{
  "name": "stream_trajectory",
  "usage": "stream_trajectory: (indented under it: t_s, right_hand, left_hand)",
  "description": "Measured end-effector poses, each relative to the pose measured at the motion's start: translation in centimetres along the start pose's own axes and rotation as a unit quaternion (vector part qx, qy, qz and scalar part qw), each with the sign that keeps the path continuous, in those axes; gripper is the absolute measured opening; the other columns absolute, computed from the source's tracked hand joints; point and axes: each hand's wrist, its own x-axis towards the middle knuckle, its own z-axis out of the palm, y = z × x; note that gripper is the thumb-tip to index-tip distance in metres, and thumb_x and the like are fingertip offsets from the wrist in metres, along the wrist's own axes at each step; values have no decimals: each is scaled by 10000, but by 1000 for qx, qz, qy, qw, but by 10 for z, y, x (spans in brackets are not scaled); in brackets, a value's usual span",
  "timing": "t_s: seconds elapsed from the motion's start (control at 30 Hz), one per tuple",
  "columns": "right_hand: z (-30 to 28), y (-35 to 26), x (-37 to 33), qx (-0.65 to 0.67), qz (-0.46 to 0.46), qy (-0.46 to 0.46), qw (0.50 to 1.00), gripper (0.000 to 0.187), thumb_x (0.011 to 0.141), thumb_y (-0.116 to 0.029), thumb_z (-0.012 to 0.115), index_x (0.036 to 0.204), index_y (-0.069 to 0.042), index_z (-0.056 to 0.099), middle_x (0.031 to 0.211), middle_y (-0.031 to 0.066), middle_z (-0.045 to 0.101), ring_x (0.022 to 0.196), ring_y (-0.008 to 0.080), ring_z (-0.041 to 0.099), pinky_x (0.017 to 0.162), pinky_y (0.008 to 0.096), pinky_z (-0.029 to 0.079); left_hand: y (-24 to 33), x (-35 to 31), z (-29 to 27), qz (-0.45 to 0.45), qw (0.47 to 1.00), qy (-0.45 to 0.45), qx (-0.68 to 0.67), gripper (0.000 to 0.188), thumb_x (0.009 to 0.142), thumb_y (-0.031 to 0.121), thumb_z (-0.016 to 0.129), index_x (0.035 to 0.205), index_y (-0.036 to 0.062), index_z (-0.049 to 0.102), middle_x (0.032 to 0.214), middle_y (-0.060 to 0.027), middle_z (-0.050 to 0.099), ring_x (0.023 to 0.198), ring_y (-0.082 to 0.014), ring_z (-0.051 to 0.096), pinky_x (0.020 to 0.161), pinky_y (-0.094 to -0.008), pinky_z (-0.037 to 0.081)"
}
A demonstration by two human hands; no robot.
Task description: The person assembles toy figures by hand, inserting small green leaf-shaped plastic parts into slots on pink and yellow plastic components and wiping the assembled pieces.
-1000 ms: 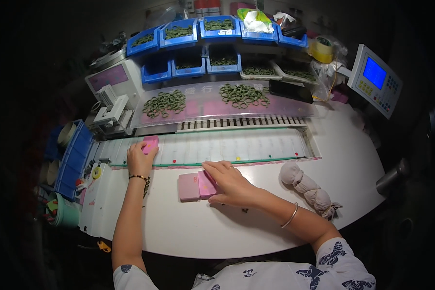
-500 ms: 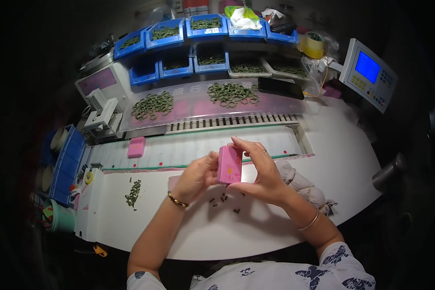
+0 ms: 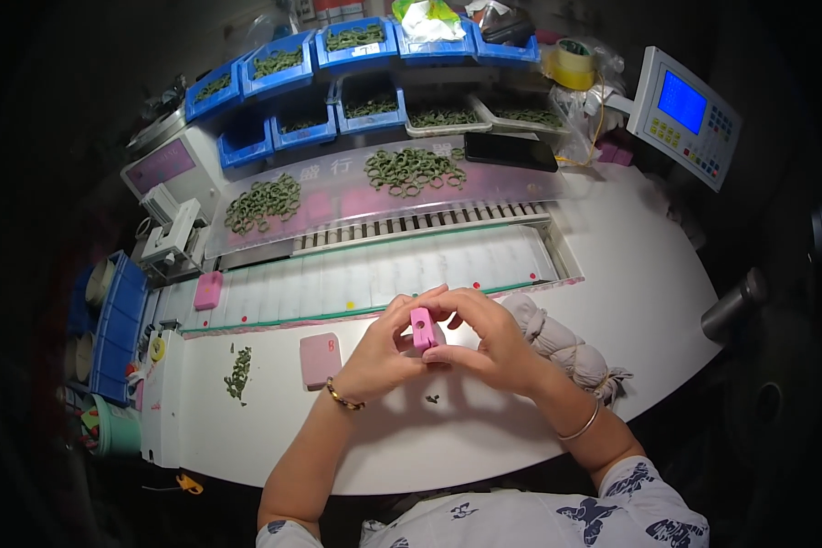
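Observation:
Both hands grip a pink rubber mold (image 3: 423,331) above the near part of the white table. Its narrow end, with a small round hole, faces up toward me. My left hand (image 3: 381,347) wraps its left side, and my right hand (image 3: 486,336) clasps the right side with thumb and fingers. Left of my hands lies a paler pink block (image 3: 320,362) with a red mark. Below them sits a tiny dark green bit (image 3: 432,399). A small heap of green bits (image 3: 238,374) lies farther left.
Another pink mold (image 3: 207,290) rests on the conveyor belt (image 3: 301,283). Piles of green rings (image 3: 415,172) lie on a clear shelf beneath blue bins (image 3: 354,41). A tied cloth bundle (image 3: 564,345) lies right of my hands. A control panel (image 3: 687,114) stands at the far right.
The mold has turned from showing its broad marked face to showing its holed narrow end. My hands have closed more tightly around it. The paler block is now uncovered.

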Motion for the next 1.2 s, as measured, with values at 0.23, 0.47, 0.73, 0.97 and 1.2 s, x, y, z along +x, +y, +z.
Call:
stream_trajectory:
  t_s: [0.23, 0.47, 0.73, 0.97, 1.2]
  right_hand:
    - [10, 4, -4, -49, -7, 52, 997, 431, 908, -98, 611, 1313, 17, 520, 1169, 202, 621, 1057, 316, 623, 909, 379, 491]
    - [11, 14, 0, 343, 188, 141, 909, 447, 970, 20, 454, 1409, 66, 391, 1293, 174, 550, 1117, 208, 591, 951, 341, 529]
    - [7, 4, -1, 198, 98, 17, 975, 421, 897, 112, 454, 1288, 14, 575, 1136, 103, 650, 964, 145, 637, 900, 279, 509]
    - [24, -7, 0, 11, -30, 9, 999, 621, 792, -137, 731, 1356, -26, 495, 1237, 157, 563, 1139, 334, 533, 1047, 441, 368]
    - [31, -14, -2, -157, -73, 63, 983, 587, 789, -169, 741, 1317, -21, 530, 1282, 138, 528, 1155, 333, 502, 989, 443, 393]
  left_hand:
    - [-3, -12, -2, -21, 984, 27, -177, 743, 745, 60, 790, 1402, 34, 444, 1182, -58, 509, 1057, -124, 515, 951, -281, 439]
    - [-8, -9, 15, 85, 976, 158, -121, 531, 747, -1, 785, 1171, 52, 471, 1223, -70, 457, 1122, -161, 516, 976, -342, 492]
    - [4, -15, 21, -88, 904, 50, -416, 404, 893, 271, 684, 1175, 85, 461, 1257, -62, 496, 1163, -178, 539, 1002, -360, 461]
    - [-9, -13, 20, -165, 876, 140, -431, 305, 897, 360, 660, 1030, 90, 611, 902, -25, 632, 779, -126, 600, 647, -271, 514]
    - [-14, -16, 9, -139, 849, 143, -489, 248, 910, 325, 573, 855, 87, 617, 731, -39, 611, 637, -165, 592, 515, -263, 445]
